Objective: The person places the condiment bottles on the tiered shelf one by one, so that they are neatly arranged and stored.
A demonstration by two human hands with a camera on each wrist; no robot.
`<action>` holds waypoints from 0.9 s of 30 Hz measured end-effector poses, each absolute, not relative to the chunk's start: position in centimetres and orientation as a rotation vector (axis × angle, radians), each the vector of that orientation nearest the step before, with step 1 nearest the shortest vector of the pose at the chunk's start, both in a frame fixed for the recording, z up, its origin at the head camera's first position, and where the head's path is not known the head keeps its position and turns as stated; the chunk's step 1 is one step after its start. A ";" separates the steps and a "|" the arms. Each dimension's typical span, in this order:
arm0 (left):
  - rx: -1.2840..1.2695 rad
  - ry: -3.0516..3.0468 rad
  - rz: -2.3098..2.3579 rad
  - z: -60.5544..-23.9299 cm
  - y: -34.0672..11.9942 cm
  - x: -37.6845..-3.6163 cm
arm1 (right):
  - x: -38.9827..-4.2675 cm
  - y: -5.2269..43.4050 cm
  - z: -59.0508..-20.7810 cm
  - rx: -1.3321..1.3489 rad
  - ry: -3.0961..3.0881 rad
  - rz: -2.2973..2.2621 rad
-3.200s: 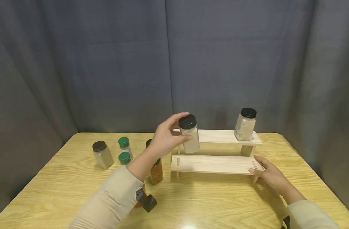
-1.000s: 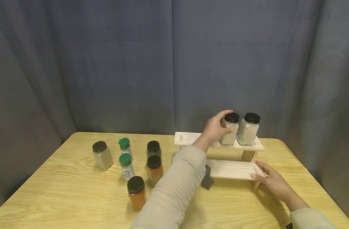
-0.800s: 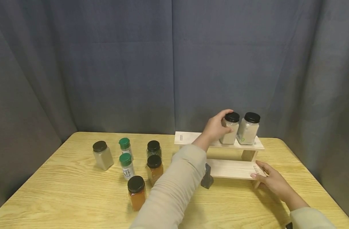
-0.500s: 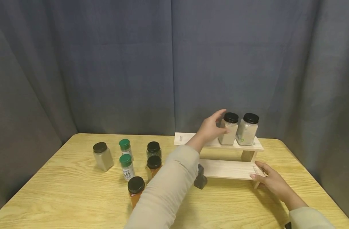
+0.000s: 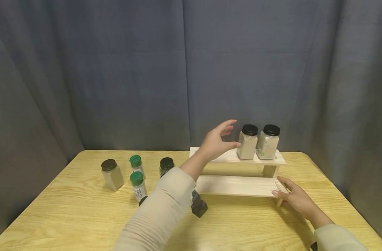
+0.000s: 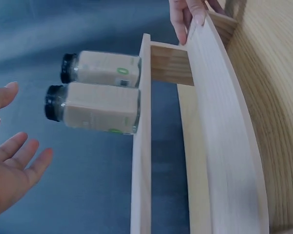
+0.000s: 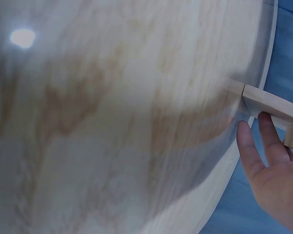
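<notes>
A two-step wooden rack [image 5: 231, 184] stands on the table at the right. Two pale-filled jars with black lids stand side by side on its upper step: the left jar [image 5: 247, 142] [image 6: 95, 108] and the right jar [image 5: 267, 142] [image 6: 101, 69]. My left hand [image 5: 218, 143] [image 6: 10, 165] hovers open just left of the left jar, fingers spread, touching nothing. My right hand [image 5: 292, 197] [image 7: 268, 161] rests with straight fingers on the right end of the lower step [image 6: 219, 122].
On the table [image 5: 68, 216] at the left stand a pale jar with a black lid [image 5: 111, 170], two small green-capped bottles [image 5: 137, 177] and a dark-lidded jar [image 5: 166, 166]; my left sleeve hides others. A grey curtain hangs behind.
My left hand carried a pale jar onto the upper step beside the other one, let go of it and drew back to the left. The right hand has stayed on the lower step.
</notes>
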State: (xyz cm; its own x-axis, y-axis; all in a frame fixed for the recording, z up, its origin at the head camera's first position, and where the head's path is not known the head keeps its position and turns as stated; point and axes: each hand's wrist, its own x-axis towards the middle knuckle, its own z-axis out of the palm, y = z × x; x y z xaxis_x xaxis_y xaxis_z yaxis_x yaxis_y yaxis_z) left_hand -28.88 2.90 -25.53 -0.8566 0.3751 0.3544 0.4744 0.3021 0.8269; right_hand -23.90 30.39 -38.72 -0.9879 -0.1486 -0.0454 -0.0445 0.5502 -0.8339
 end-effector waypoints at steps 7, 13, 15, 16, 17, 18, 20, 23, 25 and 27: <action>-0.909 -2.388 -1.647 -24.9 0.4 -26.6 | -23.7 30.2 -38.6 -0.172 2.707 -1.395; -0.908 -2.384 -1.688 -23.7 -2.2 -23.3 | -23.5 30.1 -38.2 -0.172 2.710 -1.399; -0.903 -2.390 -1.700 -23.5 -3.0 -22.3 | -23.4 30.1 -38.2 -0.174 2.707 -1.403; -0.904 -2.387 -1.706 -23.6 -3.4 -22.0 | -23.4 30.1 -38.1 -0.177 2.709 -1.401; -0.901 -2.384 -1.710 -23.7 -3.8 -21.8 | -23.4 30.1 -38.1 -0.180 2.707 -1.405; -0.898 -2.383 -1.711 -24.0 -4.2 -21.8 | -23.4 30.1 -38.0 -0.184 2.708 -1.405; -0.902 -2.380 -1.698 -24.7 -5.0 -21.9 | -23.4 30.0 -38.0 -0.191 2.712 -1.405; -0.908 -2.394 -1.658 -26.0 -6.2 -22.2 | -23.4 29.9 -37.9 -0.188 2.710 -1.408; -0.907 -2.411 -1.633 -26.7 -7.0 -22.1 | -23.4 29.9 -38.0 -0.183 2.708 -1.408; -0.907 -2.429 -1.604 -27.2 -7.7 -21.8 | -23.4 29.8 -38.0 -0.182 2.702 -1.413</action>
State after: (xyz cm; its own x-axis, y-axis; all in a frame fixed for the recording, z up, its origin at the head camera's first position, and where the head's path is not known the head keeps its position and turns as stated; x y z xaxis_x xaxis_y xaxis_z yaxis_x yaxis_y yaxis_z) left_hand -21.79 -7.73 -27.20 -0.8192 0.4240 0.3862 0.5216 0.2708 0.8090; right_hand -23.35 29.82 -38.03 -0.9891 -0.1458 -0.0220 -0.0652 0.5659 -0.8219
